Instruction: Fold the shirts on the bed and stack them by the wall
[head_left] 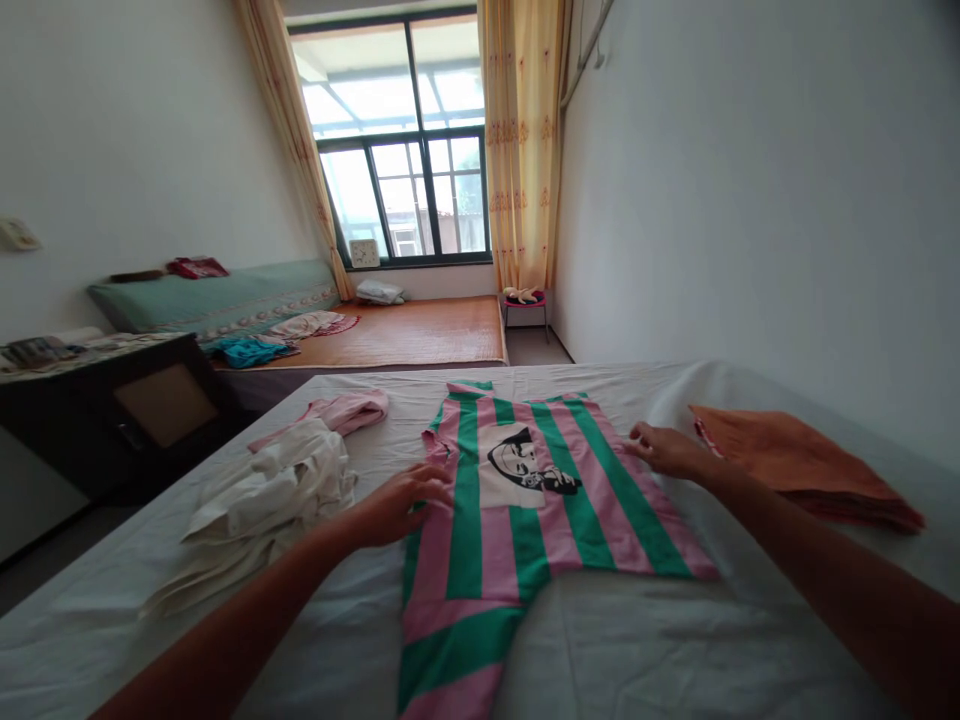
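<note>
A pink and green striped shirt [517,520] with a black and white face print lies flat on the white bed sheet [675,650]. My left hand [401,500] rests on the shirt's left edge, fingers spread. My right hand [664,448] presses on the shirt's right edge near the top. Neither hand clearly grips the cloth; both lie on it.
A heap of white and pink clothes [277,490] lies left of the shirt. A folded orange cloth [795,460] sits at the right by the wall. Beyond the bed stand a dark cabinet [142,410], a second bed with a mat [397,335], and a window [405,150].
</note>
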